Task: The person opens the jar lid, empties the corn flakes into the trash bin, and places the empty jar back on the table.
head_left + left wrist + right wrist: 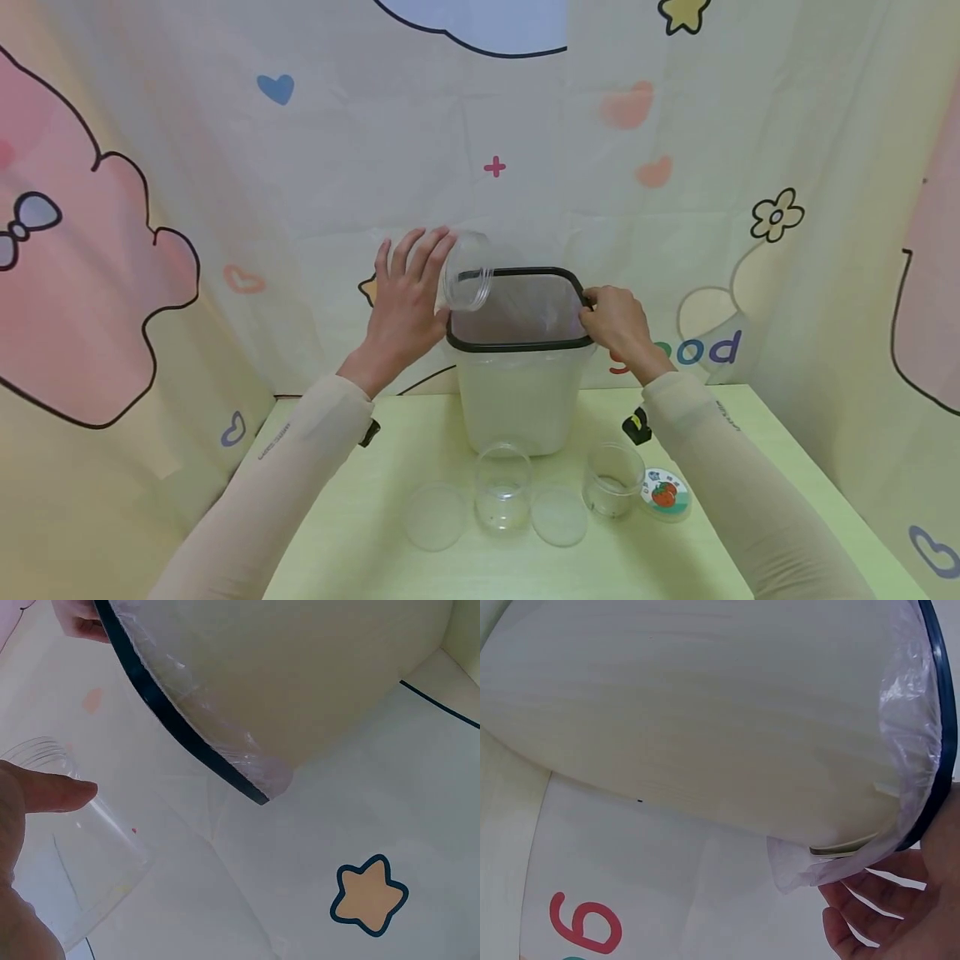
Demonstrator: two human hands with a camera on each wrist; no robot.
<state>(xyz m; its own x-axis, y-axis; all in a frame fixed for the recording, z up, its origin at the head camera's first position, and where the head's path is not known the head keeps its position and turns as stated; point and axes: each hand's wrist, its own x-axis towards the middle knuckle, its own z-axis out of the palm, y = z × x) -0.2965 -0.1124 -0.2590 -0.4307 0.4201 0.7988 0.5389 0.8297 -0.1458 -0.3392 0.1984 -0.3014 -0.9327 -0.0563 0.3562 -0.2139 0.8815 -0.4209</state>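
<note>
My left hand point(405, 292) holds a clear plastic jar point(468, 271) tipped over, its threaded mouth towards the opening of a pale waste bin point(521, 404). The thumb point(60, 791) lies against the jar's side in the left wrist view. No contents can be made out in the jar. At the bin's right side, my right hand point(618, 321) grips the black rim point(525, 346). Under that rim a thin translucent bag point(911, 712) is folded over the bin's outside, and the fingers point(862, 907) curl beneath its edge in the right wrist view.
In front of the bin, two clear jars point(502, 496) point(613, 483) stand on the pale table point(360, 550). Two translucent discs point(435, 517) point(559, 517) lie beside them. A round lid with a tomato print point(665, 494) is at the right. A patterned curtain point(337, 167) hangs behind.
</note>
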